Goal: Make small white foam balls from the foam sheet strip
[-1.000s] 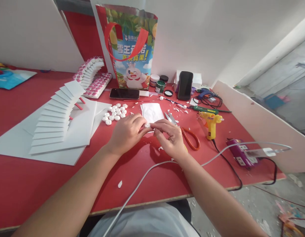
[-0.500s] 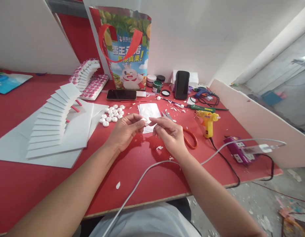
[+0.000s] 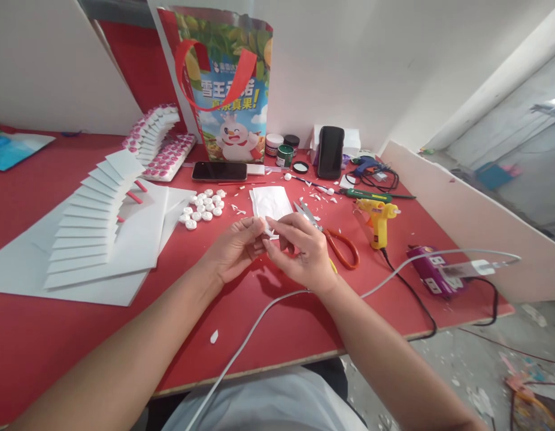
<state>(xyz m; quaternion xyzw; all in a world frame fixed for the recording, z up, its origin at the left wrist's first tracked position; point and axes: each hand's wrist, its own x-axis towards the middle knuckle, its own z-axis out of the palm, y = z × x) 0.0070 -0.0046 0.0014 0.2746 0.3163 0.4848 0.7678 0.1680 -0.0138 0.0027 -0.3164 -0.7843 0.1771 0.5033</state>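
small white piece held between both hands, in front of a printed bag.
left hand: thumb and fingers pinched on the piece, over the near edge of the white paper; right hand: fingertips at the piece's other side, fingers curled, grip cannot be told. white swirled pieces grouped beside the left hand; orange-handled scissors beside the right. bag lettering: "雪王" and "真果!" legible, other characters partly covered by the red handle; purple box: white capital "b" legible, remaining print unclear.
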